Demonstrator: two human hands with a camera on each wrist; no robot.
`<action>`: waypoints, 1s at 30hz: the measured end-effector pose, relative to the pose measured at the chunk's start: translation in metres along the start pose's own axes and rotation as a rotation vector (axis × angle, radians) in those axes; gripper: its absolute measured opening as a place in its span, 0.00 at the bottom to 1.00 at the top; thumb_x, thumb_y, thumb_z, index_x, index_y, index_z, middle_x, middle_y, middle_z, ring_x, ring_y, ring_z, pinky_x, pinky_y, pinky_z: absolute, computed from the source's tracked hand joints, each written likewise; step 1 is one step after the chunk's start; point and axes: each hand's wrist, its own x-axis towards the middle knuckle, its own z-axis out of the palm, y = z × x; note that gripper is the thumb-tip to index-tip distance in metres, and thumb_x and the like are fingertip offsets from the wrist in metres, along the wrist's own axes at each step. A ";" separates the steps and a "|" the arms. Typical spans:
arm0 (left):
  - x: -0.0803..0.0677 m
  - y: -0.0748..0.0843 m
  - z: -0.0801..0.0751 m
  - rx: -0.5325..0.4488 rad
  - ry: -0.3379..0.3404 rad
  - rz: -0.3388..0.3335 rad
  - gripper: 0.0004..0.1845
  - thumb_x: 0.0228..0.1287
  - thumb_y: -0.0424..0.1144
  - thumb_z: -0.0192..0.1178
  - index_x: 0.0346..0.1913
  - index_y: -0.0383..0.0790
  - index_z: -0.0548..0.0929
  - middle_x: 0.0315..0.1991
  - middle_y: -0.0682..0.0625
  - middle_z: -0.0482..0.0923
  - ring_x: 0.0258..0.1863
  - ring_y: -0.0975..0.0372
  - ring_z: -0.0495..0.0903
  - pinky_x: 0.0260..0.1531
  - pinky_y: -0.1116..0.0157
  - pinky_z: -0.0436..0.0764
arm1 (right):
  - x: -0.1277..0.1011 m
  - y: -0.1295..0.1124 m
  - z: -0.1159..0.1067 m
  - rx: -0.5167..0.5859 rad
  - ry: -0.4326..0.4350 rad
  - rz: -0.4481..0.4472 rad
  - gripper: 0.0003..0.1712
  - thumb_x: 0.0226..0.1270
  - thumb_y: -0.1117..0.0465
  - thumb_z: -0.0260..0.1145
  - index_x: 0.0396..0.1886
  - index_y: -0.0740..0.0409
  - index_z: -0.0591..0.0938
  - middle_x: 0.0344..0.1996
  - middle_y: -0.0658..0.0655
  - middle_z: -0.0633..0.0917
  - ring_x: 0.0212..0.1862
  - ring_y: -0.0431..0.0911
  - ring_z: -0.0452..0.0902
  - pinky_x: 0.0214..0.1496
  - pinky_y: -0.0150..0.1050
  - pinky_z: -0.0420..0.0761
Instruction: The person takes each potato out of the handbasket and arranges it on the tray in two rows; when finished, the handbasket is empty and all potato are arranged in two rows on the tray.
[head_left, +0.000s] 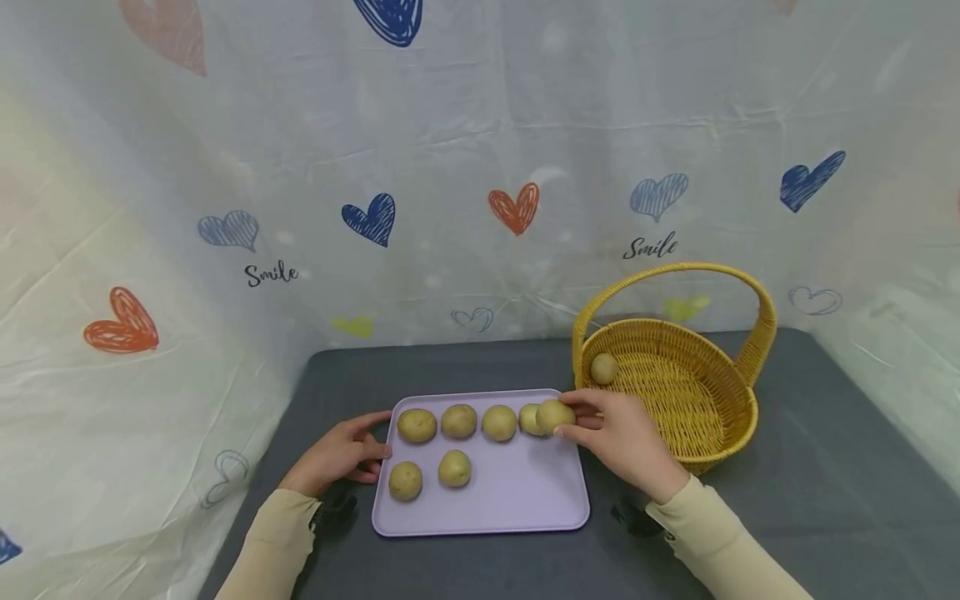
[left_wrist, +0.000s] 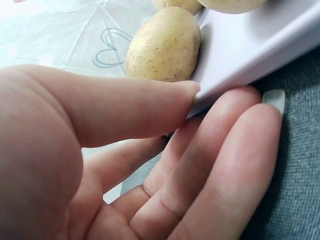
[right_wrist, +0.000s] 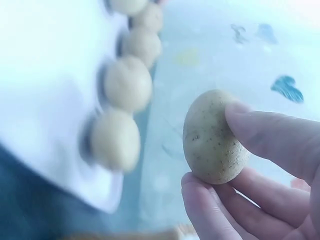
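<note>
A potato (head_left: 555, 415) is pinched between the thumb and fingers of my right hand (head_left: 618, 437), above the tray's back right corner; the right wrist view shows this potato (right_wrist: 212, 137) close up. My left hand (head_left: 341, 454) holds the left edge of the lilac tray (head_left: 517, 492), with the thumb at the rim and fingers against its outer side, as the left wrist view shows. Several potatoes lie on the tray: a back row, its rightmost potato (head_left: 528, 419) partly hidden by the held one, and two in front, a left potato (head_left: 405, 481) and another potato (head_left: 454, 468).
Behind my right hand stands a yellow woven basket (head_left: 675, 392) with a tall arched handle (head_left: 690, 267). One potato (head_left: 604, 368) sits inside at its left. A dark grey cloth (head_left: 480, 567) covers the table. A white curtain (head_left: 442, 167) printed with hearts hangs behind.
</note>
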 end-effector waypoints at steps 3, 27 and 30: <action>0.000 0.001 0.000 0.004 0.001 0.011 0.41 0.70 0.38 0.73 0.83 0.45 0.68 0.35 0.44 0.82 0.29 0.59 0.85 0.34 0.58 0.92 | -0.001 -0.001 0.019 0.032 0.008 -0.006 0.22 0.63 0.62 0.83 0.57 0.58 0.90 0.54 0.60 0.92 0.50 0.49 0.93 0.49 0.34 0.91; 0.001 0.002 0.001 -0.003 0.005 -0.004 0.41 0.70 0.39 0.73 0.83 0.47 0.68 0.35 0.43 0.82 0.29 0.58 0.85 0.34 0.58 0.92 | -0.008 0.006 0.092 0.063 -0.111 -0.068 0.19 0.59 0.62 0.85 0.50 0.58 0.90 0.43 0.55 0.92 0.43 0.44 0.89 0.44 0.31 0.89; 0.001 0.002 0.000 -0.007 0.002 -0.009 0.41 0.70 0.39 0.73 0.83 0.47 0.68 0.35 0.43 0.82 0.29 0.58 0.85 0.34 0.58 0.92 | -0.007 0.006 0.094 0.062 -0.119 -0.067 0.19 0.60 0.62 0.84 0.50 0.58 0.90 0.44 0.55 0.92 0.43 0.44 0.89 0.44 0.32 0.90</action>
